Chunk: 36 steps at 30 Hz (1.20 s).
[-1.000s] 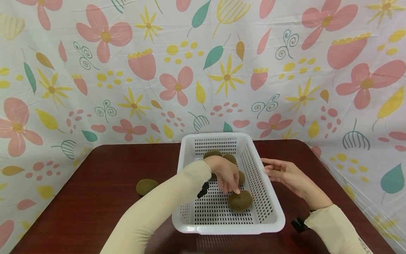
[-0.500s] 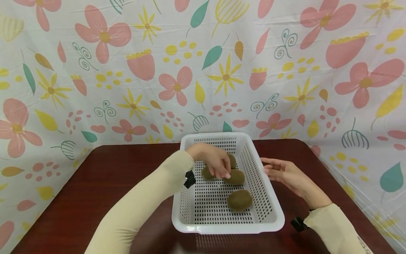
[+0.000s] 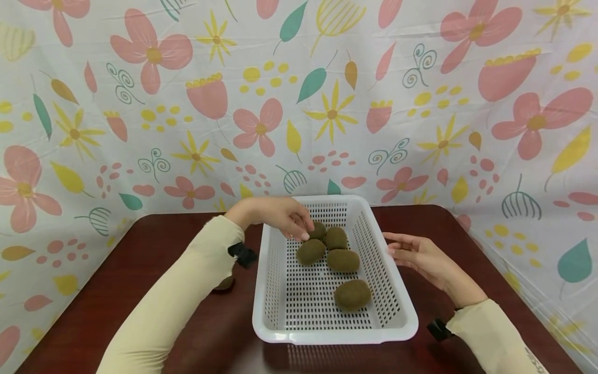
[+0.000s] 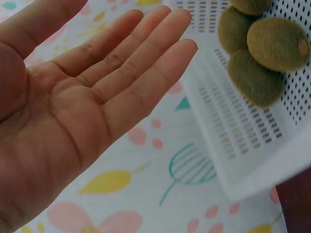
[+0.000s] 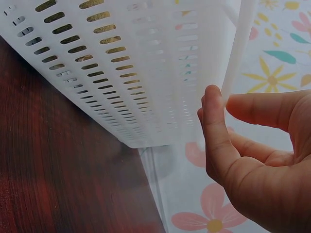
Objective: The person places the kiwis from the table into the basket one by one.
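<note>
My left hand (image 3: pixel 279 214) hovers over the left wall of a white perforated plastic basket (image 3: pixel 273 306), its fingers extended and loosely bent. In the left wrist view its bare palm holds nothing. Several brown fuzzy kiwis lie in the basket: one kiwi (image 3: pixel 352 295) near the front right, the others, such as this kiwi (image 3: pixel 343 261), grouped towards the back. Beside the right rim is my right hand (image 3: pixel 427 261), fingertips at the basket's edge; in the right wrist view thumb and fingers (image 5: pixel 219 141) lie close to the rim, without a visible firm grip.
Another kiwi (image 3: pixel 225 284) lies on the dark red-brown table (image 3: pixel 154 249), left of the basket and mostly hidden behind the left sleeve (image 3: pixel 173 296). A flower-patterned cloth (image 3: pixel 210 130) hangs behind the table and around its sides.
The left hand has left the front kiwi and moved back and left over the basket's wall, uncovering the kiwis in the basket. The right hand stays by the right rim.
</note>
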Motion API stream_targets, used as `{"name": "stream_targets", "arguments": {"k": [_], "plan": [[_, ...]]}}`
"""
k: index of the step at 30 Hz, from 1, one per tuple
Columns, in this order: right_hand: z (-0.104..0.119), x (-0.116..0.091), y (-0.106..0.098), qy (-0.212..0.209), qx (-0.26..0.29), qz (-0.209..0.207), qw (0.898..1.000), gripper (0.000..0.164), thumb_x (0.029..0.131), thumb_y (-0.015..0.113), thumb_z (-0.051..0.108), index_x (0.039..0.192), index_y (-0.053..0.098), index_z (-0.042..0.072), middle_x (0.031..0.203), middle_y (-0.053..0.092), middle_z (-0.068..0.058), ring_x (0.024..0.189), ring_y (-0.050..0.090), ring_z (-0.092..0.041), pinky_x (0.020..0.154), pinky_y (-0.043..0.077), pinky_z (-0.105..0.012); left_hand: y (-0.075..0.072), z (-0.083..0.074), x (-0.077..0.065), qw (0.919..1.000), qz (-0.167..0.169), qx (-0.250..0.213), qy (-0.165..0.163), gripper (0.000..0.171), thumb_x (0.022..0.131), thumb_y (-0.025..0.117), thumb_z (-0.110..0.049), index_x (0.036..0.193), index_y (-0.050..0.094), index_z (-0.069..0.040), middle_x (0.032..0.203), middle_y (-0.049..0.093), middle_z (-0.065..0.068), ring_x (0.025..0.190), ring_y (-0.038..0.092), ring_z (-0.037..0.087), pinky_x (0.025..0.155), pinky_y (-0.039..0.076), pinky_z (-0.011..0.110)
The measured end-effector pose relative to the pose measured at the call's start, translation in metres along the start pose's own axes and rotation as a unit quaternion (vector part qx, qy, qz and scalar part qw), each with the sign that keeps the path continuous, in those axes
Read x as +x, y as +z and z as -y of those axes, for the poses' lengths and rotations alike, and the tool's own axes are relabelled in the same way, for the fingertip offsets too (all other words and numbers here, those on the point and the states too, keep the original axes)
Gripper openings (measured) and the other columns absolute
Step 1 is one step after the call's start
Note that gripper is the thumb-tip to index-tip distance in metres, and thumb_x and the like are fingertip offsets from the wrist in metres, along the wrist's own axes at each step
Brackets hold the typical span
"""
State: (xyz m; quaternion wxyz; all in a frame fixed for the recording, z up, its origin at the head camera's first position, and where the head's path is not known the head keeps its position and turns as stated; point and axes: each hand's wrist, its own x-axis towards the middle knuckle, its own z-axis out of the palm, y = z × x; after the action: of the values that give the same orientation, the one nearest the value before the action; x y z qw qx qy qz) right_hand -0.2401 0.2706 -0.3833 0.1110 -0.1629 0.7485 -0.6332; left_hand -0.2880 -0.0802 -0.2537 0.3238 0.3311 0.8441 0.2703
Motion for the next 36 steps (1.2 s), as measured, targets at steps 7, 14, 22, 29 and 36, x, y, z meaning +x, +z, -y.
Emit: {"name": "stream_targets", "arguments": {"k": [7,14,22,29,36], "plan": [[-0.002,0.0,-0.001,0.003,0.001,-0.001,1.0,0.057,0.097,0.057,0.009,0.144,0.032,-0.012,0.108,0.062,-0.007,0.097,0.065,-0.012,0.083,0.055,-0.028,-0.01,0.02,-0.031,0.9988,-0.034,-0.035,-0.011,0.03,0.093,0.065,-0.016,0.121,0.06,-0.006,0.111,0.064,0.008,0.1,0.062,0.018,0.089,0.053,0.036],[-0.002,-0.001,-0.001,-0.001,0.002,0.0,1.0,0.058,0.097,0.058,0.009,0.143,0.032,-0.013,0.109,0.062,-0.008,0.098,0.064,-0.012,0.083,0.055,-0.028,-0.012,0.047,-0.061,0.9949,-0.075,-0.065,-0.019,0.037,0.092,0.066,-0.011,0.125,0.056,0.003,0.109,0.063,0.013,0.1,0.063,0.024,0.089,0.053,0.035],[-0.002,0.0,0.0,-0.004,0.006,0.003,1.0,0.057,0.096,0.058,0.008,0.143,0.032,-0.013,0.109,0.062,-0.007,0.097,0.065,-0.012,0.083,0.055,-0.028,-0.005,0.09,-0.084,0.9906,-0.097,-0.081,-0.052,0.036,0.091,0.068,-0.012,0.122,0.057,0.002,0.109,0.062,0.015,0.098,0.063,0.022,0.088,0.054,0.037],[-0.001,-0.001,0.0,0.002,0.003,-0.002,1.0,0.058,0.096,0.058,0.009,0.143,0.032,-0.013,0.108,0.062,-0.005,0.097,0.065,-0.011,0.083,0.055,-0.028,0.007,0.121,-0.095,0.9884,-0.108,-0.062,-0.087,0.036,0.088,0.072,-0.014,0.119,0.059,-0.001,0.106,0.063,0.012,0.096,0.064,0.019,0.087,0.053,0.034],[0.001,-0.002,0.001,0.0,0.004,0.0,1.0,0.058,0.097,0.058,0.009,0.143,0.032,-0.013,0.109,0.063,-0.005,0.098,0.065,-0.011,0.084,0.055,-0.028,0.02,0.143,-0.098,0.9889,-0.102,-0.061,-0.089,0.034,0.086,0.073,-0.009,0.116,0.061,0.001,0.103,0.063,0.011,0.093,0.062,0.018,0.082,0.054,0.033]]}}
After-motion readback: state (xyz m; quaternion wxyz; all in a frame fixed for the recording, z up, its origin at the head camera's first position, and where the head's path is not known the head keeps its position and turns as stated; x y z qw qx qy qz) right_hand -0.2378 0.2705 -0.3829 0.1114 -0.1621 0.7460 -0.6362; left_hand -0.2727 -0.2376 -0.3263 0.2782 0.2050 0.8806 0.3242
